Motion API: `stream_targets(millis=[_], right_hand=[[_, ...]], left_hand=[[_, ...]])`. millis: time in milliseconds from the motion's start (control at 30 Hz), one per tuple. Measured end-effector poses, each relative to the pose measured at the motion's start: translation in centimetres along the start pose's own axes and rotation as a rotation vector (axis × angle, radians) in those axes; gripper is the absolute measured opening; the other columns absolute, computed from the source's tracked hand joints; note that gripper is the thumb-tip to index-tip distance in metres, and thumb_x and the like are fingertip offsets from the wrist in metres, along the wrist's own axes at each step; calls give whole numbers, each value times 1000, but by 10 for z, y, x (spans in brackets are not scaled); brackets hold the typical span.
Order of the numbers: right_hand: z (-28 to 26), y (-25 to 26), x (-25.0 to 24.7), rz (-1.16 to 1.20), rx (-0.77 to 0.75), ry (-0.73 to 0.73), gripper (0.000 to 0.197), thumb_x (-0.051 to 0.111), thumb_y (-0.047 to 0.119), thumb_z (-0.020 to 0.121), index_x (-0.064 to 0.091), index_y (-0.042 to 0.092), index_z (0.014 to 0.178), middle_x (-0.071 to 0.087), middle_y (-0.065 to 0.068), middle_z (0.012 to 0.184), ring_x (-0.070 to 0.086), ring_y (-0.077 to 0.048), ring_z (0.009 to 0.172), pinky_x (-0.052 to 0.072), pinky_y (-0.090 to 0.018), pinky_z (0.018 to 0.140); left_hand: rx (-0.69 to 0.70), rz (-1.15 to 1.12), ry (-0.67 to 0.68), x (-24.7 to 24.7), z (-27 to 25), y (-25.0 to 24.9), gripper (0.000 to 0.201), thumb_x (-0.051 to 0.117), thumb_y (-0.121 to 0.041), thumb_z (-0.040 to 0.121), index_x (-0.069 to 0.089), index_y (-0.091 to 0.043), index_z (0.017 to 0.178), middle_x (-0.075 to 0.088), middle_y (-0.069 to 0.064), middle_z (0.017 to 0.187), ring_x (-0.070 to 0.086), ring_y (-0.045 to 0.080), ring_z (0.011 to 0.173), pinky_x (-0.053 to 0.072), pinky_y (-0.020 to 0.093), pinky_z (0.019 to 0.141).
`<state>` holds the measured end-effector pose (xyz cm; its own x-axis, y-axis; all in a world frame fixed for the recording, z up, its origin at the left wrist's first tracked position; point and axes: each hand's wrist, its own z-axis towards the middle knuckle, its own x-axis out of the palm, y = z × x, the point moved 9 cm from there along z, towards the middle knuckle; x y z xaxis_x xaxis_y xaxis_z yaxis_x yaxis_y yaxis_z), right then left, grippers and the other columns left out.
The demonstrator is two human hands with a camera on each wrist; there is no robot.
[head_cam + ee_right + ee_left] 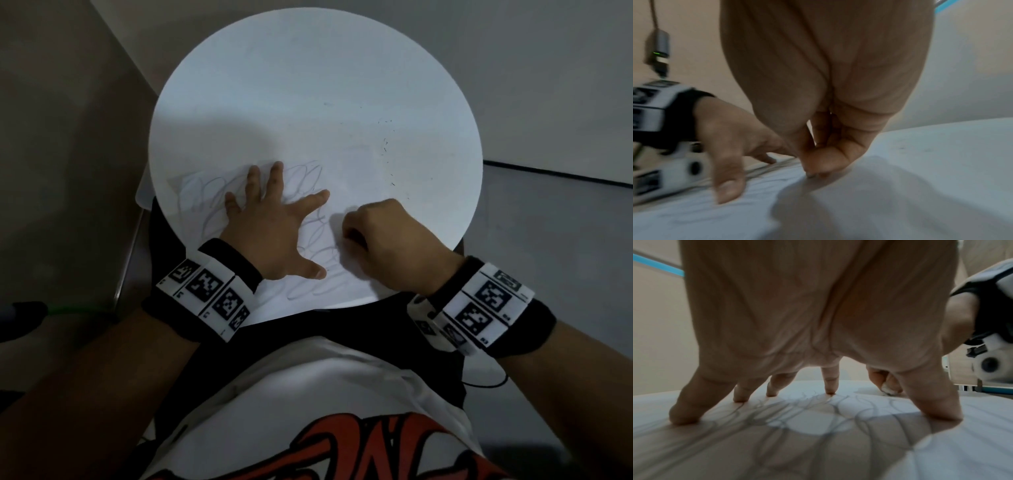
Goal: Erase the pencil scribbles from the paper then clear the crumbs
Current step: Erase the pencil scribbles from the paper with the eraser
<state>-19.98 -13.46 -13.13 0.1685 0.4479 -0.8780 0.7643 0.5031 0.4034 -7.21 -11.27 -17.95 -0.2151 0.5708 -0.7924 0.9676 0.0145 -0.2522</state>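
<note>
A white paper (191, 195) covered in looping pencil scribbles (303, 176) lies on the near part of a round white table (308, 51). My left hand (274, 222) presses flat on the paper with its fingers spread, and the scribbles (797, 417) run under it. Just to its right, my right hand (373, 233) is curled with its fingertips down on the paper. It pinches a small whitish eraser (888, 390), which the fingers mostly hide. Dark eraser crumbs (385, 147) are scattered on the table to the far right of the hands.
The table's near edge sits over my lap and white printed shirt (308, 394). A metal chair frame (132, 253) is at the left, a dark cable (486, 385) on the floor at the right. Walls close in behind the table.
</note>
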Motion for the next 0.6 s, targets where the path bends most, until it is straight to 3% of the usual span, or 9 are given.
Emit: stream_targets(millis=[100, 233, 367, 467, 600], right_hand=[[-3, -18, -9, 30, 84, -58, 16, 57, 13, 88, 64, 7, 74, 63, -6, 67, 57, -25, 63, 45, -34, 61], [-10, -6, 0, 34, 27, -28, 17, 56, 15, 86, 61, 9, 70, 63, -6, 68, 55, -25, 61, 47, -37, 60], [-11, -25, -8, 28, 89, -95, 17, 56, 15, 88, 65, 8, 75, 66, -7, 69, 59, -27, 65, 50, -40, 66], [-17, -10, 2, 56, 22, -62, 20, 52, 20, 85, 66, 10, 74, 67, -5, 69, 60, -25, 62, 49, -37, 63], [-24, -46, -23, 103, 125, -223, 11, 63, 18, 88, 71, 12, 82, 69, -1, 72, 64, -21, 67, 45, -28, 64]], left_hand=[[-8, -20, 0, -2, -1, 1, 120, 75, -80, 60, 1, -59, 152, -28, 10, 164, -25, 43, 149, 4, 72, 117], [-9, -32, 10, -2, -1, 0, 120, 77, -78, 60, 3, -60, 152, -27, 9, 164, -26, 42, 149, 5, 73, 116], [-34, -24, 20, -5, -1, -1, 119, 78, -76, 61, 3, -60, 152, -25, 10, 165, -23, 43, 149, 8, 78, 112], [-35, -15, 23, -7, -1, -4, 118, 78, -76, 61, 4, -60, 151, -24, 9, 165, -21, 43, 150, 11, 81, 109], [-22, -11, 18, -5, -3, -5, 116, 75, -76, 65, 1, -58, 153, -24, 12, 165, -22, 43, 150, 9, 75, 114]])
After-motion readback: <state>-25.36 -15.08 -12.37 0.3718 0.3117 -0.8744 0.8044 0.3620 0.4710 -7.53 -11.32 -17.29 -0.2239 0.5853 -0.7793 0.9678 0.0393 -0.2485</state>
